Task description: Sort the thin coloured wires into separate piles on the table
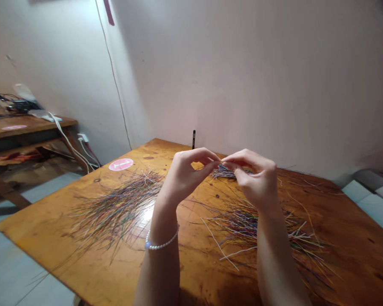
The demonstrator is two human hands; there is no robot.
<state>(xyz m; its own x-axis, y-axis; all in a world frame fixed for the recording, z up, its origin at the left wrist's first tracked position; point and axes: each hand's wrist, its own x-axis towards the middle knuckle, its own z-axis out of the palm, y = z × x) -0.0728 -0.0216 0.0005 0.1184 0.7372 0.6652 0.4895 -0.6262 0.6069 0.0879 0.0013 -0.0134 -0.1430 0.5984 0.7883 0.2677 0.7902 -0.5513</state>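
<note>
Toward the wooden bench's (44, 225) far edge, one strand pile (224, 172) lies beyond left hand (190, 172) and nearer right hand (255, 174); both pinch narrowly, whether holding something I cannot tell.

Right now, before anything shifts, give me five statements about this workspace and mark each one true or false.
1. A beaded bracelet circles the wrist of the left hand. True.
2. A round pink sticker shows on the wooden table. True.
3. The right hand lies flat on the table. False: it is raised, its fingertips pinched close to those of the left hand.
4. All the thin strands form one single pile. False: a left bunch, a right bunch and a far bunch lie apart.
5. A white strand lies between the two forearms. True.
</note>
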